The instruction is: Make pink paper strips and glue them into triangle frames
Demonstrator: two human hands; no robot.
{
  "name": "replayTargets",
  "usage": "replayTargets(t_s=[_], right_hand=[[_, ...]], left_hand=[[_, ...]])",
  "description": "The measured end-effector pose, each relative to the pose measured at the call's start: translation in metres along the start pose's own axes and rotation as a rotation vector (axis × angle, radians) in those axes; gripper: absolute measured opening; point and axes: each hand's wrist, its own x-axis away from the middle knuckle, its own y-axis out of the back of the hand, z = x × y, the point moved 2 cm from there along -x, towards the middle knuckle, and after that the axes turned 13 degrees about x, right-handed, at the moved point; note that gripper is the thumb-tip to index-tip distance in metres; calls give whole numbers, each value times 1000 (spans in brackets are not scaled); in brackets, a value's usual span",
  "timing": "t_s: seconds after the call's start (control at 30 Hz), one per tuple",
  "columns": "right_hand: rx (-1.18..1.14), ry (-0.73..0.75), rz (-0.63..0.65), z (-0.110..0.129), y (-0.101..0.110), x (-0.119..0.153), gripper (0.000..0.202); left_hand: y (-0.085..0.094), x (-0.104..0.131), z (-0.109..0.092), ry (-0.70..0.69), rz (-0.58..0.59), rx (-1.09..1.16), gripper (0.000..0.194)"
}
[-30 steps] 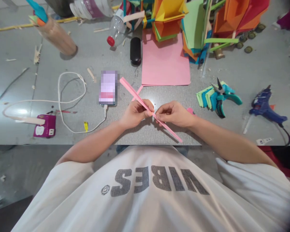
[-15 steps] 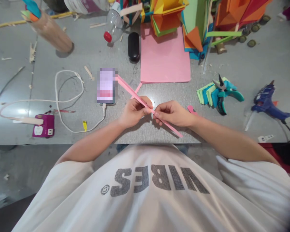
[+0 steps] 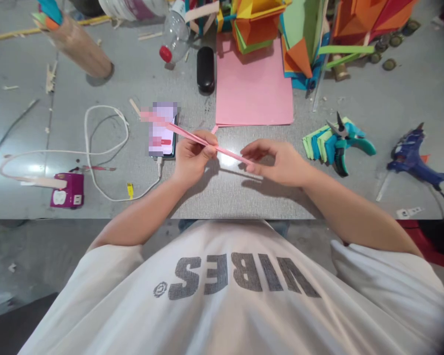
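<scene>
The left hand (image 3: 197, 157) pinches a folded pink paper strip (image 3: 190, 136) at the frame's center; the right hand (image 3: 277, 162), fingers loosely curled, meets its lower-right end. The strip's other end crosses above the smartphone (image 3: 163, 133), left of center.

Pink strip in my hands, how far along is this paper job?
Already folded, by the look of it: the green and blue pieces under the pliers. In hand: the long pink strip, pinched in the left hand, with the right hand at its lower end. Probably left: shaping that strip, which looks straight, and perhaps the pink sheets, which lie flat.
</scene>
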Motion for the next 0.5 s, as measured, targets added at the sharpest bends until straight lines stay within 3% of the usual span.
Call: replayTargets(t_s=[0.1, 0.2, 0.5], right_hand=[[17, 21, -241, -9, 14, -5, 27], [-2, 64, -363, -14, 21, -9, 38], [-206, 140, -359, -18, 19, -12, 67]], left_hand=[[6, -3, 3, -44, -65, -1, 39], [6, -2, 5, -25, -92, -1, 42], [4, -2, 5, 93, -183, 64, 49]])
